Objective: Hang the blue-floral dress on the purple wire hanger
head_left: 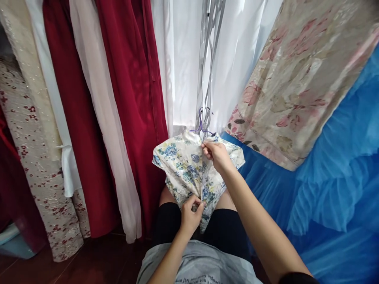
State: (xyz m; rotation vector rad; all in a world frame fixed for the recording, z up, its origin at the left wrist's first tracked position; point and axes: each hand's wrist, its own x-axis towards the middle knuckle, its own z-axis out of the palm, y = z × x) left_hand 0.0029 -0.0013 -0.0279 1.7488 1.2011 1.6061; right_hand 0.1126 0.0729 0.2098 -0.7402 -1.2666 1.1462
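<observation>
A white blouse printed with blue flowers and green leaves hangs in front of my lap on a purple hanger. Its cap sleeves spread to both sides, and a seam or opening runs down its middle. My right hand pinches the cloth at the top of that line, just below the neck. Lower down, my left hand is closed on the same line near the blouse's narrow bottom. Whether a zip or buttons lie under the fingers is too small to tell.
Silver hangers or straps hang above the blouse before white cloth. Long red dresses hang at left. A pink-flowered garment and blue tulle crowd the right. A light blue tub sits on the dark floor.
</observation>
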